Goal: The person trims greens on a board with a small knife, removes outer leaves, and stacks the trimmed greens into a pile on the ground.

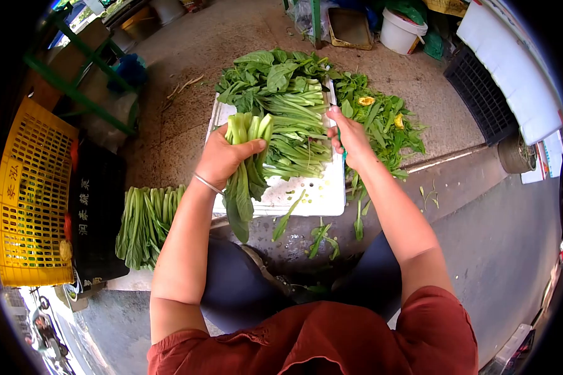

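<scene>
Yellow plastic crate (36,200), well out to the left of the left fingers, has characters on its label panel, but I cannot read them with certainty. Beside it, the black crate (99,209) carries white Chinese characters down its side; the last two read 蔬菜, and lower ones are partly hidden. Nearer to the left fingers, below and to their left, lie stacked green bunches (145,222), and the left forearm covers their right end. The left hand (224,154) has its fingers closed around the handful of leafy greens (254,132), pale stalk ends up and leaves hanging down, over the left side of the white foam board (326,197). Between the two hands, the trimmed greens (297,134) lie in a heap on this board. The right hand (355,140), at the board's right edge, has its fingers bent around the small green tool (344,154), which they mostly hide. Just beyond these fingers, to their right, loose leaves (381,122) with yellow flowers (366,100) spread on the floor. Farther off stand the white bucket (401,31) and another black crate (480,94).
</scene>
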{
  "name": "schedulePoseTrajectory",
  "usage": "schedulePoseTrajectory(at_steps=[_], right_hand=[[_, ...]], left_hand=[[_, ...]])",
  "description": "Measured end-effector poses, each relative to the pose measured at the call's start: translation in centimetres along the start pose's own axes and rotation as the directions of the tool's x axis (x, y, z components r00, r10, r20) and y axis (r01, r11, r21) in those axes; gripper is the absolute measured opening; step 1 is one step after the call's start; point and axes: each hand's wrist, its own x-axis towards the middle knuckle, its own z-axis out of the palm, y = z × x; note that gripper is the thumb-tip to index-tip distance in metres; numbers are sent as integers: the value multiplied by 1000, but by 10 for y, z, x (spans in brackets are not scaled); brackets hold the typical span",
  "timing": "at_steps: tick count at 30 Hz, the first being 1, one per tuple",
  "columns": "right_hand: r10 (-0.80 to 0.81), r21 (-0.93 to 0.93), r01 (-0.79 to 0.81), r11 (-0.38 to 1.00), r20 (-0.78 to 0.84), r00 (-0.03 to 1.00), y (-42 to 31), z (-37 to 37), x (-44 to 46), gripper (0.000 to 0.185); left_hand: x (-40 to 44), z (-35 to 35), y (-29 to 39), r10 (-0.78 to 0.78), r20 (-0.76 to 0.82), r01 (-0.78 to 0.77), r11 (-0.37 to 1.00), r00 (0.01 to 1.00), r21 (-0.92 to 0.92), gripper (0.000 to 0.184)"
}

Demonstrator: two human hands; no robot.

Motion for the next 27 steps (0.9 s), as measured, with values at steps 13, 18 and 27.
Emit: schedulePoseTrajectory(at_steps=[13, 18, 27], right_hand=[[-205, -143, 245, 959, 245, 947, -29, 47, -8, 25], [17, -378, 116, 919, 332, 943, -18, 46, -10, 30], [-38, 185, -41, 982, 404, 914, 16, 105, -9, 29]], left_hand=[[2, -33, -1, 91, -355, 10, 962, 931, 272, 28], [-9, -55, -12, 214, -411, 127, 741, 886, 659, 39], [0, -38, -27, -1, -21, 6, 962, 1000, 274, 52]])
